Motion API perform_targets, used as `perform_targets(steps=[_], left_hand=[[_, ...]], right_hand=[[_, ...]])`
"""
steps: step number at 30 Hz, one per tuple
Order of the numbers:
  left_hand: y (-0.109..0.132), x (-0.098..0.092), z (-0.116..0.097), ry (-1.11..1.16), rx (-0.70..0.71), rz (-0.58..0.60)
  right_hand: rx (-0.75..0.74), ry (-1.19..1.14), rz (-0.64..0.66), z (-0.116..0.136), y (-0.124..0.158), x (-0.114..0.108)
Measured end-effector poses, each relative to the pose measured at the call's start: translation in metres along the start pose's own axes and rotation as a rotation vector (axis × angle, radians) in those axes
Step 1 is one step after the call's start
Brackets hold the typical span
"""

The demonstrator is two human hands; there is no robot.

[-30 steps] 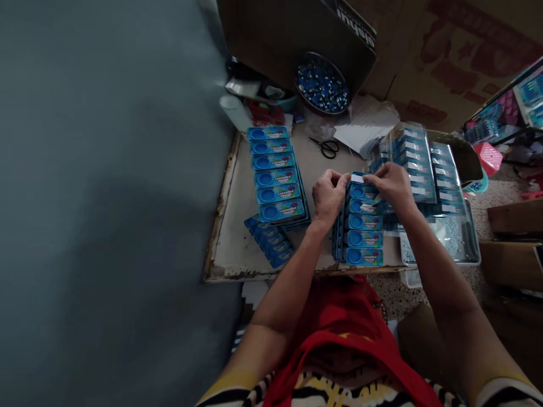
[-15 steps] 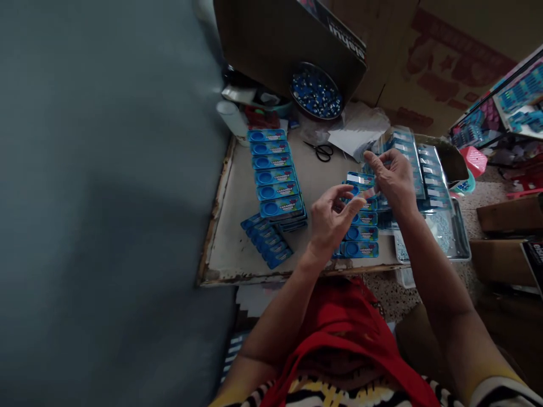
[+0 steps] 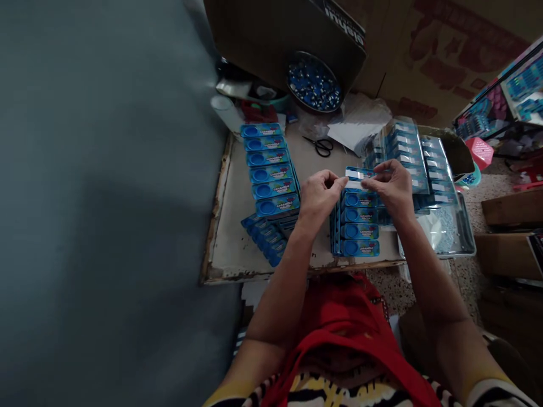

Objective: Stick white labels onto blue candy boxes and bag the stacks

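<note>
A short pale strip [image 3: 354,185], which looks like tape, is stretched between my two hands. My left hand [image 3: 321,196] pinches its left end, and my right hand [image 3: 392,185] pinches the right end. The strip lies over the second card of a stack of blue printed cards [image 3: 360,215], joined in a column. On the top card of that column another white strip [image 3: 354,174] lies across. Further left stands a second stack of blue cards [image 3: 275,173], with darker blue cards [image 3: 263,240] fanned out below it.
Black scissors [image 3: 320,146] lie behind the cards. A round bowl [image 3: 314,82] of small blue and silver pieces leans at the back. Clear-covered card packs [image 3: 407,152] and a metal tray [image 3: 465,226] sit at the right. A grey wall [image 3: 106,198] closes off the left.
Both hands have come down onto the right-hand card column, the right hand moving lower and the left one slightly up and left. The strip now lies level across the second card.
</note>
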State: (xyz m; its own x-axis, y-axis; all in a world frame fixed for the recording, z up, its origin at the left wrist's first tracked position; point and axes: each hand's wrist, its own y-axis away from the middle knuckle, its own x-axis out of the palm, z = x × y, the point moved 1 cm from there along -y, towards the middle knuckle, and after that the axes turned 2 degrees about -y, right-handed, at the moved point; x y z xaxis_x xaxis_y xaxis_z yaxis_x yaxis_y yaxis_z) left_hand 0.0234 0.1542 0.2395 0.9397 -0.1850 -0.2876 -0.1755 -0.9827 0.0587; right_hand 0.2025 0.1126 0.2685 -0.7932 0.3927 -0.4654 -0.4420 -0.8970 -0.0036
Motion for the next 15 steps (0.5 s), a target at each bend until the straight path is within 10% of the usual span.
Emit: perform_targets(steps=[9,15], left_hand=[[-0.007,0.008,0.024,0.026,-0.073,0.084],[0.006,0.049,0.043,0.362,-0.334,0.032]], right_hand=[[-0.097,0.262,-0.043,-0.006,-0.003,0.009],[-0.088,0.376,-0.120,-0.025,-0.014,-0.007]])
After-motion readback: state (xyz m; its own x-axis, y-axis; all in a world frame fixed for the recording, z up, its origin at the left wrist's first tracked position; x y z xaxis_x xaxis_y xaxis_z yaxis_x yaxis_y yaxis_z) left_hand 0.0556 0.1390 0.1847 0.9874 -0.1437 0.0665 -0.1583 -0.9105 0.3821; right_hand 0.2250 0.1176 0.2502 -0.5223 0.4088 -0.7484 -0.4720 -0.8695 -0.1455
